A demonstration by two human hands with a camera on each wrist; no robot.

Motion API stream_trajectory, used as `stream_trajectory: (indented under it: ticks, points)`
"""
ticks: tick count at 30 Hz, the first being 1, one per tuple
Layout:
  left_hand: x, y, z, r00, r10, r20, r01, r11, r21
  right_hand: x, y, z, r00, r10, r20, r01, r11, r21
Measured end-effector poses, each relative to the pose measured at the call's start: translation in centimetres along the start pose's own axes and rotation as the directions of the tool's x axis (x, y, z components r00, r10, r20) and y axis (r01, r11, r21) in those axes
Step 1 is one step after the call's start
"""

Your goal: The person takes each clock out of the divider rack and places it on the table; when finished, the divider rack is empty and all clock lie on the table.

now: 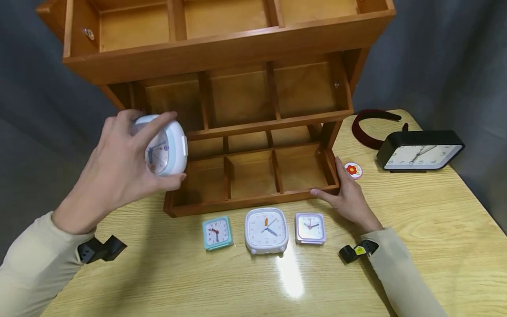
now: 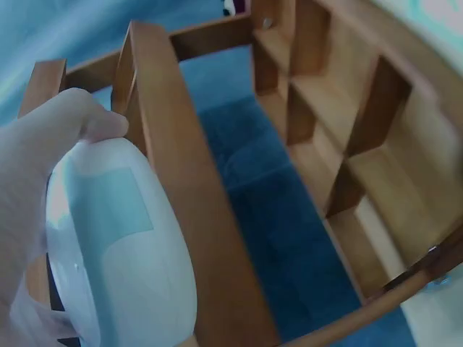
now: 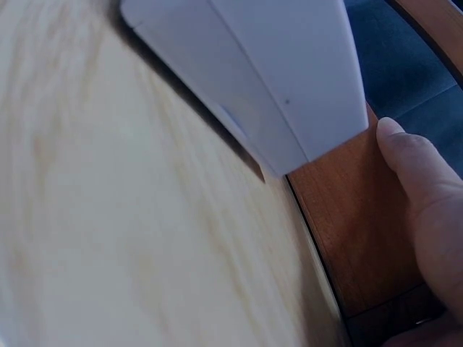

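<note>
My left hand (image 1: pixel 123 160) grips a round white and pale-blue alarm clock (image 1: pixel 176 147), raised at the left side of a wooden tiered box (image 1: pixel 222 125). In the left wrist view the clock's smooth casing (image 2: pixel 145 267) shows beside a wooden tier. My right hand (image 1: pixel 350 202) holds the front right corner of the lowest tier, thumb along its front edge. In front of the box stand a turquoise square clock (image 1: pixel 217 233), a larger white clock (image 1: pixel 266 230) and a lilac square clock (image 1: pixel 310 228). The right wrist view shows the lilac clock's casing (image 3: pixel 253 72) close up.
A black desk clock (image 1: pixel 420 151) stands at the right, with a dark red headband (image 1: pixel 366 137) behind it. A round flower badge (image 1: pixel 353 170) lies near my right hand. The upper tiers of the box overhang the lower one. Grey curtains (image 1: pixel 431 66) hang behind.
</note>
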State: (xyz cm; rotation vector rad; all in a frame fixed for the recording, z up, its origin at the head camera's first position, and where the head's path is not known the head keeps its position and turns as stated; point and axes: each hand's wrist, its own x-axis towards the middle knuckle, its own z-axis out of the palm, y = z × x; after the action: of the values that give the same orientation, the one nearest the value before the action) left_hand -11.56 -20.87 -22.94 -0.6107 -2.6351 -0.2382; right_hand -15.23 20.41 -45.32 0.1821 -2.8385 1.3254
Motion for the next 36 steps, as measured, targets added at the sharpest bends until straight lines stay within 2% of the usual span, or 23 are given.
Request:
stream_trajectory:
  ticks: [7,11,16,19,21,29,31,36]
  points:
    - [-3.7,0.2,1.4,0.999,0.032,0.003,-0.032,0.999,-0.04,0.1,0.0,-0.4,1.0,-0.011,-0.003,0.011,1.0,-0.004]
    - [-5.8,0.0,2.7,0.999,-0.011,0.046,0.015,0.997,-0.072,0.1,-0.1,-0.5,1.0,0.0,0.003,0.0,1.0,-0.013]
    - [-8.0,-0.5,4.4,0.99,-0.08,0.112,0.09,0.992,-0.09,0.1,-0.1,-0.4,1.0,0.008,0.007,-0.008,1.0,-0.008]
    - [-9.4,-0.9,5.4,0.977,-0.131,0.166,0.149,0.984,-0.102,0.0,-0.1,-0.3,1.0,-0.006,0.004,0.005,1.0,0.002]
    - [-10.3,-1.1,6.2,0.963,-0.174,0.206,0.199,0.974,-0.108,0.0,-0.1,-0.2,1.0,-0.016,0.0,0.016,1.0,0.01]
    - [-13.6,-1.2,9.6,0.885,-0.292,0.362,0.363,0.92,-0.145,-0.2,0.0,0.2,0.999,-0.033,-0.008,0.033,0.999,0.001]
    - [-14.1,-1.2,10.3,0.877,-0.304,0.373,0.377,0.916,-0.139,-0.3,0.0,0.2,0.999,-0.033,-0.008,0.033,0.999,-0.001]
    - [-14.7,-1.5,11.5,0.875,-0.307,0.375,0.371,0.922,-0.109,-0.1,-0.2,0.1,0.999,-0.038,-0.012,0.039,0.999,0.01]
